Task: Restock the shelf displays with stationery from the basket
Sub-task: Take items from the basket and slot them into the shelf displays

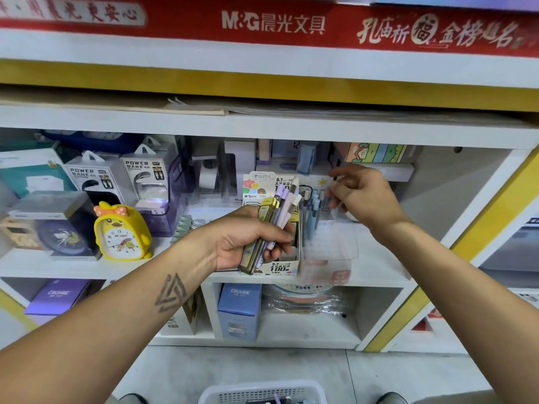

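Observation:
My left hand (250, 243) grips a bundle of pencil-lead tubes (277, 217), olive and lilac ones, in front of a printed lead display box (284, 266) on the middle shelf. My right hand (364, 193) is raised to the right of the box, its fingers pinching the top edge of a clear plastic pen holder (329, 240) with several blue pens (310, 211) standing in it. A white perforated basket (262, 392) sits on the floor at the bottom edge, with a few items barely visible inside.
A yellow duck alarm clock (121, 231) and power bank boxes (145, 176) stand to the left on the same shelf. Blue and purple boxes (239, 307) fill the cubbies below. A yellow-edged shelf side (472, 228) rises at right.

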`<state>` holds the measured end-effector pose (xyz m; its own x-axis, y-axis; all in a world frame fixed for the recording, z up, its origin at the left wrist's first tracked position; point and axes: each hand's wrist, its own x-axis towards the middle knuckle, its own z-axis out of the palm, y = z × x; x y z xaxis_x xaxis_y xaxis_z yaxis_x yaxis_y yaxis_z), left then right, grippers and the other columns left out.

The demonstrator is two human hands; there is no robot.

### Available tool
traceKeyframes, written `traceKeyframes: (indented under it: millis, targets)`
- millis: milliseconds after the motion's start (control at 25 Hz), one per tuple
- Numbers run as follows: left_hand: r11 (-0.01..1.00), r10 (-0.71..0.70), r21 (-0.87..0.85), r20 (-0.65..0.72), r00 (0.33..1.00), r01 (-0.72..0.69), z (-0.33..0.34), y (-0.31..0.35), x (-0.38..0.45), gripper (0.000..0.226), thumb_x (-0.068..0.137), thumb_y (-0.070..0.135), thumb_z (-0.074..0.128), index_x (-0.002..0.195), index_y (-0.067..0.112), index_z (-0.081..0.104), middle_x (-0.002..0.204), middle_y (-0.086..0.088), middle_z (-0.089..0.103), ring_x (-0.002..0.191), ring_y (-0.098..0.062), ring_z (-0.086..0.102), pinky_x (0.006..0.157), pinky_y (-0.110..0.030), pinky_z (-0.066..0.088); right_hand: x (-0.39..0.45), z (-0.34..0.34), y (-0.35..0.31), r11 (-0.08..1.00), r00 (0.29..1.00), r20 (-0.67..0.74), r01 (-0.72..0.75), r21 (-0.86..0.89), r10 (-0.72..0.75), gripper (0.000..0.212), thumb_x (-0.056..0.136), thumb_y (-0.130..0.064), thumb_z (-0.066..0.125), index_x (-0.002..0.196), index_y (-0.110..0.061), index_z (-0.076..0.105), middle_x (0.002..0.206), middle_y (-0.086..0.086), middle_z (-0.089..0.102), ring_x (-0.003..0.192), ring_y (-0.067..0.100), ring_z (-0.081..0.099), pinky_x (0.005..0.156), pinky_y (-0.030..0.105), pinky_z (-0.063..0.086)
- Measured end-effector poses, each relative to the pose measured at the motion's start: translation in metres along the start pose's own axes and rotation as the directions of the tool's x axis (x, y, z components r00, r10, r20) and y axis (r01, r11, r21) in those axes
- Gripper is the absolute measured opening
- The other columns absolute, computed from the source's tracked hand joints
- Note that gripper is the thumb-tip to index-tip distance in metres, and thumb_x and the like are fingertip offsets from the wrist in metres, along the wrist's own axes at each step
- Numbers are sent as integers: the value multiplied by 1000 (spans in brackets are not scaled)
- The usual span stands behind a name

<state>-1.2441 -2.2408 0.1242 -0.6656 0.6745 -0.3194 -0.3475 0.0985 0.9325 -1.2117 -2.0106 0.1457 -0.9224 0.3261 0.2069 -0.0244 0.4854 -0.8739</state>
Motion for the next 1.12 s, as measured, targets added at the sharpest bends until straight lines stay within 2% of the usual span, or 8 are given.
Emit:
traceKeyframes:
  millis: [80,200,320,560,720,920,1040,1120]
  targets:
    - [1000,-3,15,43,999,2,4,-1,0,15,83,-6,67,96,1,68,72,-21,65,50,-18,57,44,-21,44,-7,5,-11,977,993,102,-82,197,63,19,96,-14,66,114,-7,65,79,8,76,59,17,65,50,26,47]
    - [1000,-6,25,92,996,4,8,-1,1,16,83,-8,67,95,2,69,71,-21,65,47,-16,56,44,-21,45,-16,14,-20,960,976,202,-129,249,79,25,89,-20,74,109,-6,67,83,8,77,59,18,65,49,26,45]
    - [999,0,39,118,993,-4,9,-2,1,15,83,-6,68,95,3,70,71,-21,65,47,-16,55,45,-21,45,-16,16,-21,933,966,228,-188,308,120,25,87,-10,75,109,0,68,83,13,76,58,16,63,51,26,43]
    - [1000,-7,-3,106,994,7,1,-2,-1,18,84,-1,68,102,2,68,80,-24,67,53,-17,57,47,-21,45,-10,-1,-23,820,984,101,-179,543,148,14,93,3,63,106,-1,64,85,18,75,58,19,60,50,24,46]
    - [997,-23,-73,0,1000,23,-10,3,-1,30,82,-10,59,112,-3,58,94,-34,68,57,-22,59,46,-22,45,-4,-13,-16,972,991,-125,79,221,-52,16,92,6,63,103,-3,56,75,18,71,51,20,64,53,28,56]
    - [996,-27,-85,-30,999,24,-13,3,0,35,81,-15,48,111,2,49,95,-35,68,58,-24,62,45,-22,47,-7,-2,-3,940,963,-1,262,-218,-269,12,95,-15,67,98,-19,57,84,3,71,74,15,72,72,36,61]
    - [997,-21,-70,-31,999,19,-11,2,0,31,82,-16,47,107,1,50,93,-35,68,58,-24,62,46,-23,48,-12,8,2,845,932,66,350,-404,-355,11,93,-20,70,92,-20,59,81,-5,69,77,12,66,66,30,56]
    - [998,-18,-68,-35,999,16,-12,2,1,28,82,-16,48,105,0,54,92,-35,68,58,-24,62,46,-23,48,-13,12,4,810,925,116,373,-452,-361,9,93,-19,68,90,-16,60,80,0,69,77,19,65,66,37,55]
